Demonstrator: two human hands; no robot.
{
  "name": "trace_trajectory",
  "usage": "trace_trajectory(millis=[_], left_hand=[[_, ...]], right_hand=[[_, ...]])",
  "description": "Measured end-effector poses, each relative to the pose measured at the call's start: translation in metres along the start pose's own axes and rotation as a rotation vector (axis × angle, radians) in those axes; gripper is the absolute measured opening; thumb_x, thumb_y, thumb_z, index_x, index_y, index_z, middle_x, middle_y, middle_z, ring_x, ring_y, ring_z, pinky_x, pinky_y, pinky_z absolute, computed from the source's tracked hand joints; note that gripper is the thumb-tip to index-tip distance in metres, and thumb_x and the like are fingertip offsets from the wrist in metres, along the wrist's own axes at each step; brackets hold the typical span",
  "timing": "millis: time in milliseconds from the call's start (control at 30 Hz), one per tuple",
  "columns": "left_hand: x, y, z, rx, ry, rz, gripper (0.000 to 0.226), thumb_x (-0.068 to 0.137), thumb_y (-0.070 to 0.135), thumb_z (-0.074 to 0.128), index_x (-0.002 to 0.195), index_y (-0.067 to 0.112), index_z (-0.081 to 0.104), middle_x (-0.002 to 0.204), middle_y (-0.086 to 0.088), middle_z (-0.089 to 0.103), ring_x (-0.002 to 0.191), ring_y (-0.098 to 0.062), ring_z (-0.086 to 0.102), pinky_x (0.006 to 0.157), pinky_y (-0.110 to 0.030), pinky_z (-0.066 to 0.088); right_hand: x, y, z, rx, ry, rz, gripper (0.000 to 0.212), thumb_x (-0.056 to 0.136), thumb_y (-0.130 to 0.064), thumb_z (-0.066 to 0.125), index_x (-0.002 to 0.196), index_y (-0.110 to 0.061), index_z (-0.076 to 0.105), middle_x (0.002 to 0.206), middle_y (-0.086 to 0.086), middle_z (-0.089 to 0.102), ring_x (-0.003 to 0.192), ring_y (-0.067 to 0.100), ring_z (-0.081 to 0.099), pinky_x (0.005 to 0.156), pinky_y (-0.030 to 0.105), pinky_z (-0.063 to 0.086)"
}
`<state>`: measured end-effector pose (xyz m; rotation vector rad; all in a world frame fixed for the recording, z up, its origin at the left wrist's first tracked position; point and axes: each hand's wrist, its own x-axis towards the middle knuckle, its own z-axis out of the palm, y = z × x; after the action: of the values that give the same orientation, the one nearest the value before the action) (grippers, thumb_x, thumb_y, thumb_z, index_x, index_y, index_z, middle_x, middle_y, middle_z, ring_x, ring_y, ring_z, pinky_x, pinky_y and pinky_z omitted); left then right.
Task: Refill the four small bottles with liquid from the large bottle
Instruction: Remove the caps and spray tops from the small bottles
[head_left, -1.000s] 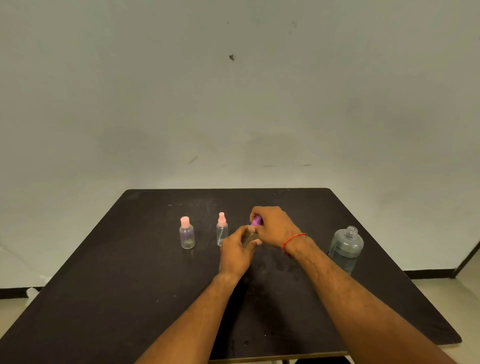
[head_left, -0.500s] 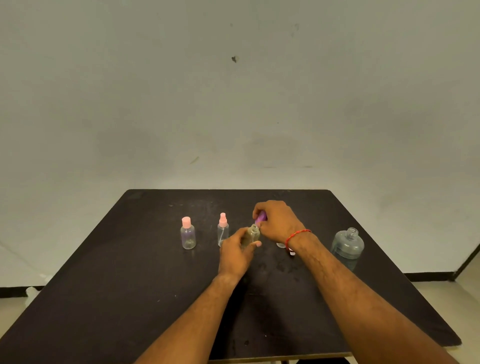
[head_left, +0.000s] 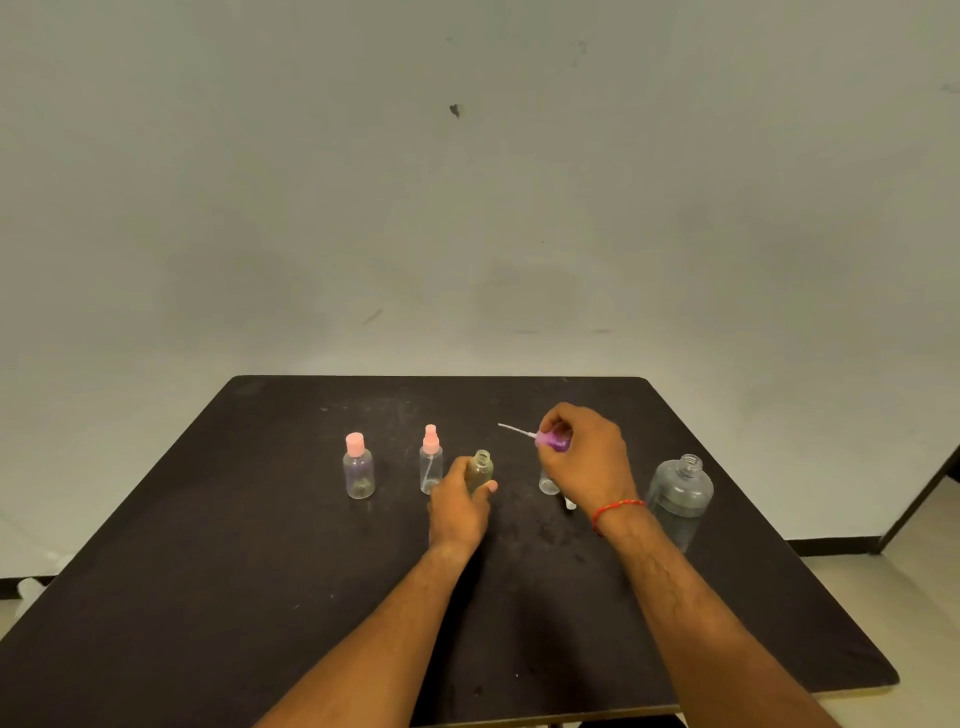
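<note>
My left hand (head_left: 460, 506) grips a small uncapped bottle (head_left: 480, 469) standing on the black table (head_left: 208, 597). My right hand (head_left: 584, 457) holds its purple spray cap (head_left: 552, 439) lifted to the right of that bottle, the thin white dip tube (head_left: 511, 429) pointing left. A small bottle with a pink round cap (head_left: 358, 466) and a slim bottle with a pink spray top (head_left: 430, 465) stand to the left. Another small clear bottle (head_left: 548, 483) is partly hidden behind my right hand. The large clear bottle (head_left: 679, 493), uncapped and part full, stands at the right.
A small white object (head_left: 570, 503) lies on the table beneath my right wrist. A grey wall rises behind the table. Floor and a dark frame (head_left: 919, 501) show at the far right.
My right hand has pulled the purple spray cap with its tube out of the bottle and moved it up and to the right. My left hand still holds the bottle.
</note>
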<state>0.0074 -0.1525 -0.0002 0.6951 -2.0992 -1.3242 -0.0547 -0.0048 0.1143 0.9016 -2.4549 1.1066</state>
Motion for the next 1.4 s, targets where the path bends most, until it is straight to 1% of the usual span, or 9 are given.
trace_trajectory(millis=[167,400,500,767,933,1100,1200,1300,1400], left_hand=[[0.005,0.002,0.005,0.019,0.01,-0.006,0.026,0.093,0.015,0.072,0.115,0.016,0.058,0.1,0.007,0.064,0.094,-0.013,0.061,0.081,-0.022,0.044],[0.017,0.0,0.007,-0.018,0.014,0.01,0.03,0.089,0.008,0.075,0.115,0.012,0.061,0.1,0.008,0.065,0.098,-0.01,0.063,0.086,-0.019,0.046],[0.022,-0.002,0.009,-0.02,0.002,0.022,0.03,0.09,0.011,0.075,0.116,0.016,0.06,0.103,0.006,0.066,0.099,-0.011,0.063,0.084,-0.018,0.047],[0.029,0.0,0.019,-0.069,-0.007,0.009,0.031,0.09,0.01,0.075,0.116,0.017,0.06,0.103,0.007,0.067,0.1,-0.01,0.064,0.074,-0.004,0.043],[0.031,0.001,0.021,-0.077,0.013,0.003,0.032,0.088,0.011,0.077,0.116,0.015,0.061,0.105,0.005,0.068,0.099,-0.008,0.064,0.07,-0.002,0.045],[0.03,0.0,0.02,-0.092,-0.002,-0.03,0.044,0.088,0.013,0.077,0.127,0.016,0.057,0.123,-0.002,0.069,0.111,-0.009,0.062,0.086,-0.014,0.048],[0.029,0.0,0.019,-0.085,-0.006,-0.033,0.046,0.089,0.011,0.076,0.13,0.015,0.056,0.126,-0.002,0.068,0.112,-0.008,0.059,0.088,-0.015,0.045],[0.028,-0.001,0.019,-0.076,-0.006,-0.03,0.048,0.089,0.008,0.075,0.133,0.014,0.057,0.129,-0.004,0.068,0.12,-0.015,0.062,0.093,-0.018,0.047],[0.028,-0.003,0.02,-0.061,0.0,-0.029,0.045,0.089,0.006,0.074,0.131,0.014,0.06,0.127,-0.004,0.069,0.119,-0.016,0.064,0.098,-0.024,0.051]], right_hand=[[-0.029,0.019,0.045,0.009,0.094,0.077,0.015,0.078,-0.014,0.074,0.078,-0.022,0.061,0.077,-0.009,0.056,0.066,0.008,0.055,0.063,0.026,0.05],[-0.046,0.033,0.09,-0.059,0.003,0.163,0.013,0.082,-0.013,0.07,0.083,-0.019,0.058,0.088,-0.002,0.056,0.075,0.015,0.049,0.064,0.029,0.047],[-0.044,0.035,0.101,-0.106,-0.032,0.173,0.009,0.084,-0.014,0.067,0.086,-0.016,0.059,0.092,0.002,0.057,0.079,0.021,0.056,0.066,0.036,0.051],[-0.038,0.043,0.114,-0.118,-0.047,0.167,0.009,0.084,-0.011,0.067,0.085,-0.014,0.058,0.087,0.003,0.055,0.079,0.021,0.057,0.064,0.033,0.05],[-0.038,0.045,0.114,-0.11,-0.054,0.155,0.01,0.086,-0.016,0.068,0.09,-0.016,0.059,0.091,0.001,0.054,0.08,0.016,0.056,0.068,0.031,0.053],[-0.037,0.045,0.114,-0.102,-0.052,0.161,0.014,0.085,-0.019,0.07,0.092,-0.018,0.058,0.091,-0.002,0.052,0.08,0.013,0.053,0.07,0.028,0.053],[-0.037,0.045,0.114,-0.097,-0.055,0.178,0.014,0.085,-0.02,0.07,0.091,-0.019,0.057,0.09,-0.004,0.05,0.079,0.011,0.051,0.068,0.024,0.049],[-0.038,0.046,0.114,-0.089,-0.059,0.18,0.014,0.086,-0.02,0.07,0.092,-0.02,0.057,0.09,-0.005,0.049,0.079,0.01,0.05,0.068,0.021,0.045],[-0.039,0.046,0.114,-0.089,-0.057,0.179,0.012,0.085,-0.018,0.069,0.091,-0.018,0.059,0.092,-0.004,0.052,0.082,0.012,0.053,0.069,0.024,0.049]])
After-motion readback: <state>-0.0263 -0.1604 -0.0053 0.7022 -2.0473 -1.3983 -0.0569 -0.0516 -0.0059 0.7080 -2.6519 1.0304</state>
